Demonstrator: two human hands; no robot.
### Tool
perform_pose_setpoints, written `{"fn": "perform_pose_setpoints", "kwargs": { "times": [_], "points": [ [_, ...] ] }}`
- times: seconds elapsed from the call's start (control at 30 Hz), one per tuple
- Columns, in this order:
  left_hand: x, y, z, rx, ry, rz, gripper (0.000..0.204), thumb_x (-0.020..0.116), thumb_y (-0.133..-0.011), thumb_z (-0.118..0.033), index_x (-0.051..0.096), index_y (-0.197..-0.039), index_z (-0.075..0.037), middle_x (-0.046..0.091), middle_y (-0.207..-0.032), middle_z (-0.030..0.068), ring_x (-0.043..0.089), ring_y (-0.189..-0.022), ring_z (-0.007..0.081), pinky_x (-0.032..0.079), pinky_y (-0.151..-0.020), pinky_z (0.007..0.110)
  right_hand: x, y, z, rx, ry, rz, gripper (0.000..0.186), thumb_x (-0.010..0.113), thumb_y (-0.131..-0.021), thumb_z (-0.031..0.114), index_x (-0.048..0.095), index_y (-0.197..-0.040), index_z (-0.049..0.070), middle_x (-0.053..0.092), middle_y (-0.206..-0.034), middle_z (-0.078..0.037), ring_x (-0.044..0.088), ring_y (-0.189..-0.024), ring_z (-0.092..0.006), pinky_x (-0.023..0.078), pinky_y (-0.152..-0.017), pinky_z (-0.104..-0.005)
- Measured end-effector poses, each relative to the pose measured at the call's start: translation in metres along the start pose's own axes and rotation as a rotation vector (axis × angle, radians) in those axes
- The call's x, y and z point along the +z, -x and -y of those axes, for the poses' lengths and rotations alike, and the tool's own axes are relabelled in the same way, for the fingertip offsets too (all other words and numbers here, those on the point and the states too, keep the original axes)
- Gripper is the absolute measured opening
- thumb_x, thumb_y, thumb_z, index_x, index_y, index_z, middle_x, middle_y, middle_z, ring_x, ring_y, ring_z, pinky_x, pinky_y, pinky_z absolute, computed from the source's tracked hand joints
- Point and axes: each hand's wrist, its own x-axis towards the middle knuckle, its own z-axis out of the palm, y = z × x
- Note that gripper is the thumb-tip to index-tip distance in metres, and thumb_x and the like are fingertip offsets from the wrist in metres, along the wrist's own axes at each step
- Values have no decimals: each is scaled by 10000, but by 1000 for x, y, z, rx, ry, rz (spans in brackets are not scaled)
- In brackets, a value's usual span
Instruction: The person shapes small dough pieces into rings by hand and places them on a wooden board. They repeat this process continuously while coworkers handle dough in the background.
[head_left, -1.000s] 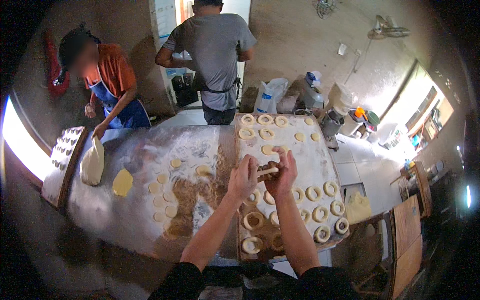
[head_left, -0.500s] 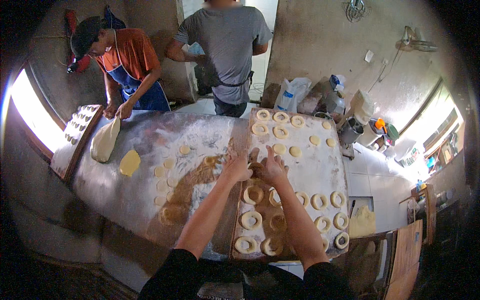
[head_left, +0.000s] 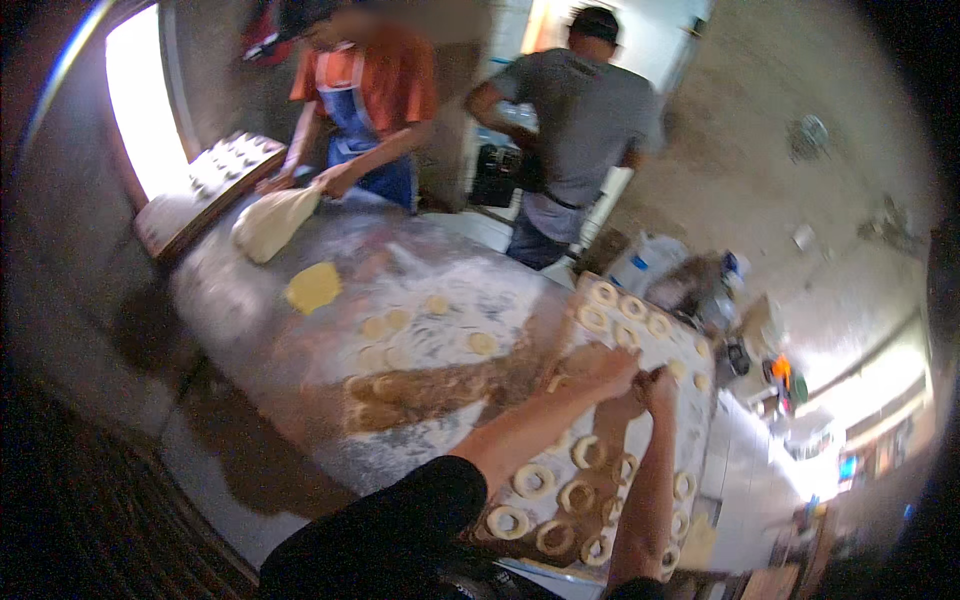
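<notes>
My left hand (head_left: 614, 371) and my right hand (head_left: 656, 390) are close together over a floured board (head_left: 690, 432) on the right part of the table. The left one's fingers are blurred. The right one's fingers are curled, and I cannot make out what is between them. Dough rings (head_left: 533, 481) lie in groups on the board below and beyond my hands, with small dough discs (head_left: 701, 380) near its right edge. More flattened discs (head_left: 482, 343) lie on the floured table (head_left: 225, 315) to the left, along with a yellow dough sheet (head_left: 313, 288).
A co-worker in orange (head_left: 385, 80) grips a large pale dough mass (head_left: 275, 225) at the table's far left, beside a tray of small pieces (head_left: 170, 220). A person in grey (head_left: 575, 130) stands turned away at the doorway. A white sack (head_left: 640, 262) and buckets (head_left: 738, 355) stand beyond the board.
The view has swung and tilted, and is blurred. The dough strip seen between my hands earlier is no longer visible. The co-worker in orange has both arms at the dough mass.
</notes>
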Motion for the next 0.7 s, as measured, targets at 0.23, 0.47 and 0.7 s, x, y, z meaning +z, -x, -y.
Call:
{"fn": "perform_pose_setpoints", "kwargs": {
  "times": [0.23,0.47,0.7],
  "points": [
    [-16,108,130,100,564,-342,317,582,-838,-89,565,-1146,-19,665,-1006,262,645,-986,432,519,-842,498,5,19,128,9,-758,262,478,637,-838,-26,521,-1296,47,702,-915,-77,642,-762,-137,523,-645,-310],
    [-27,255,258,-41,23,-97,191,602,-833,-72,600,-1007,8,646,-916,262,656,-873,398,521,-793,500,140,41,371,-258,-784,760,459,765,-788,356,689,-1135,64,726,-970,-134,683,-972,-288,524,-861,-414],
    [-61,312,292,-389,401,-552,170,618,-888,-156,615,-992,-21,661,-840,222,662,-826,402,522,-693,501,162,75,436,-566,-55,346,430,787,-780,300,666,-1096,35,696,-910,-161,668,-882,-355,536,-795,-429]
  ]
}}
